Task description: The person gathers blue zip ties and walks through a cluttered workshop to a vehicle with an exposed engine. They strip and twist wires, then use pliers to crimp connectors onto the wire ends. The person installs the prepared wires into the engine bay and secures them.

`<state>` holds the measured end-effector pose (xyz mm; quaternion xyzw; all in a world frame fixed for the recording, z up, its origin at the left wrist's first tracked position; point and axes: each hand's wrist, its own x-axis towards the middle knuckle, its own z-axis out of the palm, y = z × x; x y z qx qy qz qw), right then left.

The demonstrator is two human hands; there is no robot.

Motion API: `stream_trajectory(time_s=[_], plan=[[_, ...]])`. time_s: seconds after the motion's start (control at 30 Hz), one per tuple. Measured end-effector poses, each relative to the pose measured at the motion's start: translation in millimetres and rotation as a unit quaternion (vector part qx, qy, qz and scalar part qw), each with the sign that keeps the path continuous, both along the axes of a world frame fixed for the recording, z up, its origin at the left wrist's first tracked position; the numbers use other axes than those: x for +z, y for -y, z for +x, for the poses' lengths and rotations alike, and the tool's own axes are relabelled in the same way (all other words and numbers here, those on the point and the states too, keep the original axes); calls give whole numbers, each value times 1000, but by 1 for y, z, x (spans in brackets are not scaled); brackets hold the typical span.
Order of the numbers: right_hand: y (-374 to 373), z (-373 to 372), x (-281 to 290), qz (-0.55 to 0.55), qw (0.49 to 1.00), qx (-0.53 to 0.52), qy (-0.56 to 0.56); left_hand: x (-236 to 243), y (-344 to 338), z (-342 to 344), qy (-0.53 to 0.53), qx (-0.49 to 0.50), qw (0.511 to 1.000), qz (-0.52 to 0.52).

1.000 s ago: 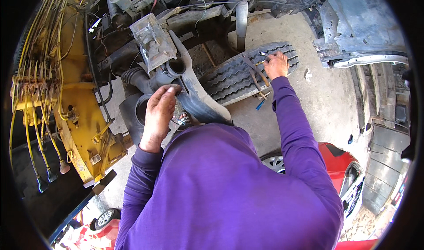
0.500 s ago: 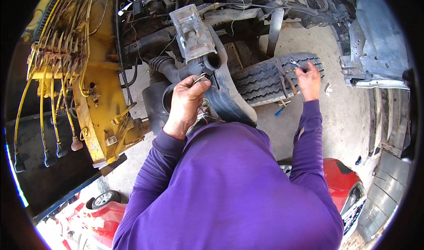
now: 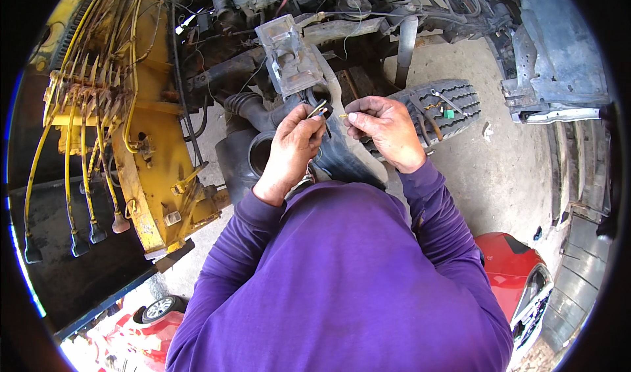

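My left hand (image 3: 297, 142) is closed in a pinch on some thin wires (image 3: 318, 108), whose light-coloured ends stick out past the thumb. Just to its right, my right hand (image 3: 386, 126) pinches a small brass-coloured terminal (image 3: 343, 116) between thumb and forefinger, a short gap from the wire ends. Both hands are raised in front of a dark curved plastic part (image 3: 355, 154). Beyond my right hand lies a tyre (image 3: 463, 96) with a wrench (image 3: 449, 100), pliers (image 3: 430, 123) and a small green piece (image 3: 449, 114) on its tread.
A dirty lamp housing (image 3: 287, 53) sits ahead of my hands, by a ribbed black hose (image 3: 244, 106). On the left stands a yellow machine frame (image 3: 148, 188) with hanging hoses. A bluish metal panel (image 3: 565, 50) is at far right, and red cars (image 3: 505, 267) stand behind.
My right hand has come from the tyre leftward to beside my left hand, with the small terminal in its fingers. My left hand keeps its pinch on the wires.
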<state>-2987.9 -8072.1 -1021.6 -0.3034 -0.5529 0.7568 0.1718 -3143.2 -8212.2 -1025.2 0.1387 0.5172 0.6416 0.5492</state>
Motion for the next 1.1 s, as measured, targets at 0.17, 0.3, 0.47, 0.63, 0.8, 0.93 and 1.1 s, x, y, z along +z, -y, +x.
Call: stream_trajectory(time_s=[0.17, 0.3, 0.47, 0.63, 0.8, 0.93, 1.1], plan=[[5, -10, 4, 27, 1000, 11, -1, -3, 6, -4, 21, -18, 999, 24], [8, -14, 9, 54, 999, -5, 3, -1, 7, -10, 38, -21, 999, 16], [9, -15, 11, 56, 998, -5, 2, -2, 6, -11, 32, -25, 999, 3], [8, -13, 14, 113, 993, 15, 21, -3, 4, -10, 34, -25, 999, 7], [7, -12, 15, 126, 991, 21, 27, -3, 1, -9, 35, -25, 999, 0], [5, -9, 13, 184, 981, 43, 45, -5, 2, -8, 26, -27, 999, -3], [0, -8, 11, 171, 982, 64, 44, -2, -3, 1, -158, -22, 987, -27]])
